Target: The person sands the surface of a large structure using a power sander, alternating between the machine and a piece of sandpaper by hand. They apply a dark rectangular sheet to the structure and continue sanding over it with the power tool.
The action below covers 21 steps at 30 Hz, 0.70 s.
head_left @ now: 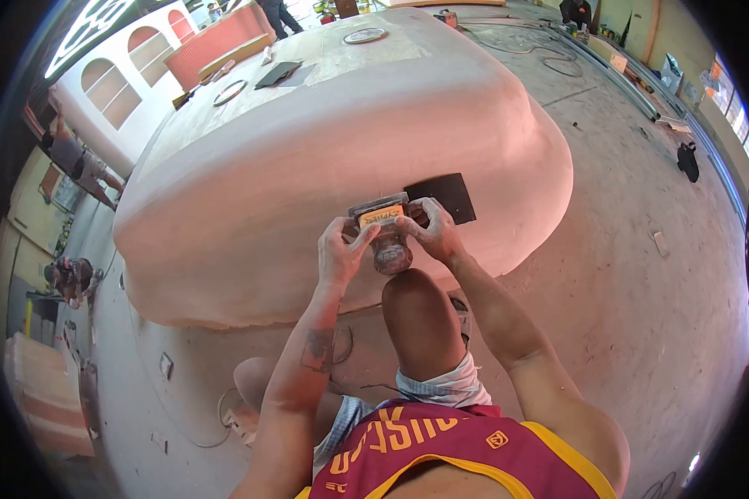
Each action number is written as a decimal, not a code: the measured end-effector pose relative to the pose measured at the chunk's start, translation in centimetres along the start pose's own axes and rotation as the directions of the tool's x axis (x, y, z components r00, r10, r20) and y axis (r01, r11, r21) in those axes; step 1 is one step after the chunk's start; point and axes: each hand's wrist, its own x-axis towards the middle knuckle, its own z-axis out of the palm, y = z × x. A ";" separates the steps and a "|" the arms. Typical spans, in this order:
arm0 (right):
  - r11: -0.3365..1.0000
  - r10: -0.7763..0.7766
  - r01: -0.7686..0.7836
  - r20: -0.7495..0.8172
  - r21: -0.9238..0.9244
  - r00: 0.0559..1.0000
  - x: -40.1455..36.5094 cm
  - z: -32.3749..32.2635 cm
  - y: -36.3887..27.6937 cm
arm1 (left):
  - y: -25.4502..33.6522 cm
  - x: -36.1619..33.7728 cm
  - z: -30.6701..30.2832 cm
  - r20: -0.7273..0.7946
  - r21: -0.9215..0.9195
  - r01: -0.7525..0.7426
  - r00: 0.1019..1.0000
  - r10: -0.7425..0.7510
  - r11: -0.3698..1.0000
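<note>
An electric sheet sander [389, 254], dusty, with an orange label, is held between my two hands just above my raised knee. My left hand [339, 254] grips its left side, thumb on the body near the label. My right hand [435, 231] closes on its right side, thumb on the body too. A dark sheet of sandpaper [448, 198] sticks out to the right from the sander's pad, behind my right fingers. Whether the sheet is clamped there is hidden. Behind them rises the curved side of a large pale, rounded counter [250, 200].
On the counter's top lie dark sheets [278, 74], a ring-shaped piece [230, 93] and an oval piece [365, 36]. Cables [558, 62] and metal channels [616, 75] lie on the floor at right. Another person [79, 158] stands at left beside a white arched shelf unit [112, 91].
</note>
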 end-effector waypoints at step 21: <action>0.974 0.197 -0.220 0.282 0.054 0.939 2.0 -0.8 -1.0 | -1.7 0.6 0.6 0.191 -0.361 0.196 0.973 -0.133 0.912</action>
